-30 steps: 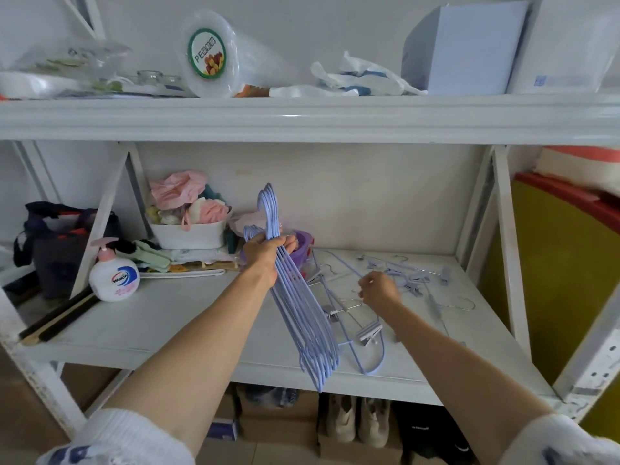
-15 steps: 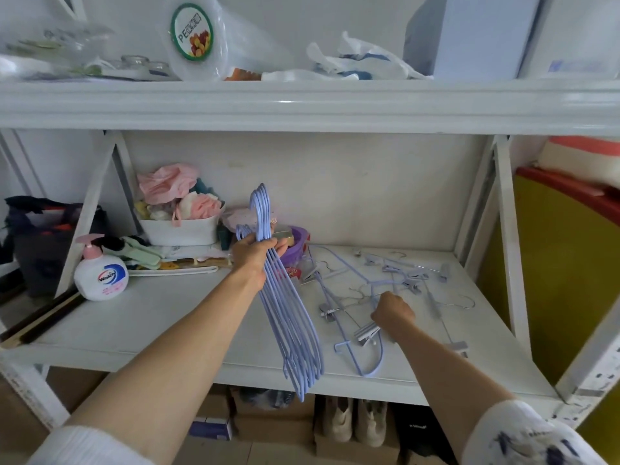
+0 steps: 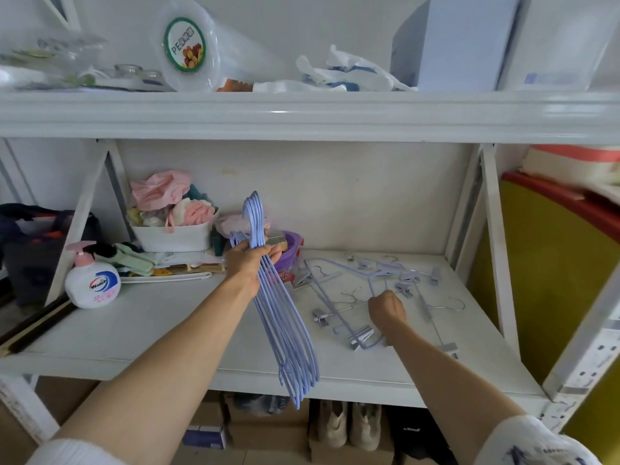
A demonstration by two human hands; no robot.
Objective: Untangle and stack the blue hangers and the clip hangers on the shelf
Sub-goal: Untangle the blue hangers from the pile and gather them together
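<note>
Left hand [image 3: 250, 263] grips a gathered bundle of blue hangers [image 3: 285, 330] at the necks, fingers curled round them; hooks point up, the bundle tilts down past the front edge of the shelf [image 3: 134, 330]. Right hand [image 3: 385, 312] is curled into a fist over the tangle of clip hangers [image 3: 396, 283] lying on the shelf's right half; it appears to pinch a loose blue hanger's [image 3: 335, 317] wire, though the grip is hidden. A soap bottle [image 3: 92, 283] stands at left.
</note>
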